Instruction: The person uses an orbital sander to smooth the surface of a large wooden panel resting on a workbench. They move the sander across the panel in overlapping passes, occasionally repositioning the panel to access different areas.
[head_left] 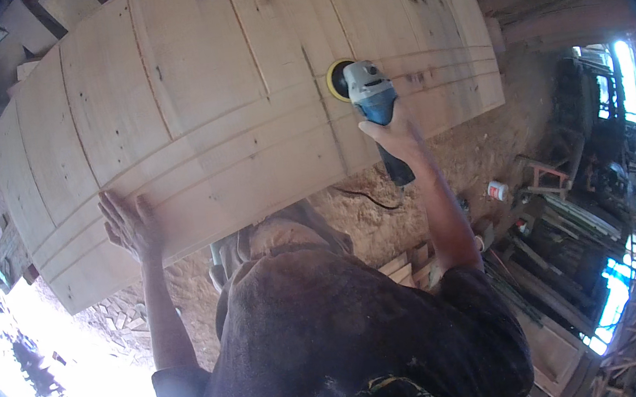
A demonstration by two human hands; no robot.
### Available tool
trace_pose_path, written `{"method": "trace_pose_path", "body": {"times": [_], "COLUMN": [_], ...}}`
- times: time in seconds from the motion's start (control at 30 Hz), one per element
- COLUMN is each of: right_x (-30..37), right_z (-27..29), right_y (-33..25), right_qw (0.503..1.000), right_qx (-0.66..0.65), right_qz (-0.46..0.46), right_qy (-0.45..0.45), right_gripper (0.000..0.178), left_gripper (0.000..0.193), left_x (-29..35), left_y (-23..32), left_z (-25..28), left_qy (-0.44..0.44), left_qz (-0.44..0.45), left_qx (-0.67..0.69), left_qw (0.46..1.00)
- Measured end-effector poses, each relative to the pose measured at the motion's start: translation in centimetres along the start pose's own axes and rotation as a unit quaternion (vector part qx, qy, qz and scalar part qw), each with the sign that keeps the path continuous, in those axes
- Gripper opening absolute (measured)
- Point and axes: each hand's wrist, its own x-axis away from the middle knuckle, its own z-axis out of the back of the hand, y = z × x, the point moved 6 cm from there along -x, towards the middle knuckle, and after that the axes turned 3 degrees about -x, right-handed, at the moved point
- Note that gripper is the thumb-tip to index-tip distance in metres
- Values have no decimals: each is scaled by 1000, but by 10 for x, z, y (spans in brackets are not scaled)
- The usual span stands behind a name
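A wide pale wooden panel with grooves and dark knots spreads across the upper half of the head view. My right hand is wrapped round the body of a blue and grey angle grinder. The grinder's round yellow-edged pad is against or just over the panel's surface, right of the middle; the exact contact is hard to see. My left hand lies flat with fingers spread on the panel's near edge, at the left. It holds nothing.
A dark cord hangs below the grinder, over a sawdust-covered floor. A white tub stands on the right, near stacked timber strips. Wood offcuts litter the ground at the lower left, beside bright daylight.
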Motion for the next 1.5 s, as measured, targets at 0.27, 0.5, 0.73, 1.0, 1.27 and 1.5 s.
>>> {"method": "trace_pose_path", "body": {"times": [0.27,0.5,0.73,1.0,1.27,1.5], "right_x": [-36,-29,36,66,44,10], "right_z": [82,101,-67,-200,-102,-29], "right_y": [100,120,-35,-177,-108,-27], "right_qw": [997,986,985,963,989,996], "right_qx": [25,-114,-80,50,59,65], "right_qz": [-32,-110,13,202,58,11], "right_qy": [59,57,-151,-171,-126,-67], "right_gripper": [52,54,54,64,73,75], "left_gripper": [79,77,79,79,80,76], "left_x": [-2,-1,-3,-2,0,2], "left_y": [-8,-12,-7,-3,0,1], "left_z": [-7,-14,-10,-4,2,3], "left_qy": [17,39,18,11,12,49], "left_qz": [-19,-4,6,1,-2,-19], "left_qx": [-7,-3,-2,-12,14,6], "left_qw": [1000,999,1000,1000,1000,999]}}
